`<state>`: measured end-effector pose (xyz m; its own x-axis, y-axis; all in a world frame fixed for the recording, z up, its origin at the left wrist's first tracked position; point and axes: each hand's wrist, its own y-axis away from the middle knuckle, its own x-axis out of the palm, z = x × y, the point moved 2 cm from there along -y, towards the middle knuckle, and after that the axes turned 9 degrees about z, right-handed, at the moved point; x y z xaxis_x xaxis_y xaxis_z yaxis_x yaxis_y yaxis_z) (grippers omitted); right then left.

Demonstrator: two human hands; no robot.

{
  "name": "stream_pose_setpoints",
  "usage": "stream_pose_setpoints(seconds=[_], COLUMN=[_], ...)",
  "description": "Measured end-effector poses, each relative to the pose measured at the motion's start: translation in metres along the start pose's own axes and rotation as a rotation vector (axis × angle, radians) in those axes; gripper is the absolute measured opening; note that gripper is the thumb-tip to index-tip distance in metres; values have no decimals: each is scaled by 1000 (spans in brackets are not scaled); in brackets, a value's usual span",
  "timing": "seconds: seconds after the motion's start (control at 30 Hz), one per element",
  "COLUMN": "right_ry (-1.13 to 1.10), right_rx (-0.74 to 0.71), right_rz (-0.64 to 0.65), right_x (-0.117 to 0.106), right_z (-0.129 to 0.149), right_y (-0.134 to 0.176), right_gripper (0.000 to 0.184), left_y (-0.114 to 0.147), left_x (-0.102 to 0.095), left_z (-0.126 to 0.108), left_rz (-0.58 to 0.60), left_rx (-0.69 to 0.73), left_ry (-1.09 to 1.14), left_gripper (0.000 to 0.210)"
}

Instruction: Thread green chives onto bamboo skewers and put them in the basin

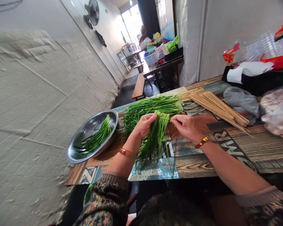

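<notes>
Over a multicoloured, wood-patterned table [193,164], your left hand [145,125] pinches a bunch of thin green stalks [157,135], best held flat and level, while your right hand [185,127] pinches closed at its edge, contents unclear.

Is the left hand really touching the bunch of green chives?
Touching. The head view shows the left hand gripping the bunch of chives near its top, thumb and fingers right against the stalks.
</notes>
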<state>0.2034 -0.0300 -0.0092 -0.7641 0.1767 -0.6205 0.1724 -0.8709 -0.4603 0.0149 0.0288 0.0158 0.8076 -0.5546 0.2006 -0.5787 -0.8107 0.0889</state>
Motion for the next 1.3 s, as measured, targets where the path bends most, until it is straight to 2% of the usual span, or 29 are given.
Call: stream_pose_setpoints(seconds=[0.17,0.33,0.53,0.77,0.93,1.0,1.07,1.17,1.3], right_ry=[-22,-93,-54,-33,-180,-288,-318,-169,-8], right_rx=[11,1,-5,5,122,129,117,110,79], right_rz=[5,41,50,22,158,159,156,130,97], right_x=[1,1,4,3,5,4,-3,-26,-66], right_z=[-2,-8,-9,-8,-8,0,12,39,86], right_y=[0,-2,-2,-2,-6,-11,-20,-43,-78], right_gripper=[21,22,22,22,18,28,32,25,26], left_y=[0,2,-2,-4,-1,0,2,9,27], left_x=[2,1,-1,5,12,16,18,15,-9], left_z=[0,-3,6,8,1,-7,-18,-38,-49], left_rz=[3,98,97,103,141,165,172,198,217], left_rx=[-6,-8,-79,-74,-97,-74,19,151,182], left_ry=[13,-16,-18,-39,-101,-166,-216,-231,-225], left_gripper=[30,34,33,37,39,40,39,39,40])
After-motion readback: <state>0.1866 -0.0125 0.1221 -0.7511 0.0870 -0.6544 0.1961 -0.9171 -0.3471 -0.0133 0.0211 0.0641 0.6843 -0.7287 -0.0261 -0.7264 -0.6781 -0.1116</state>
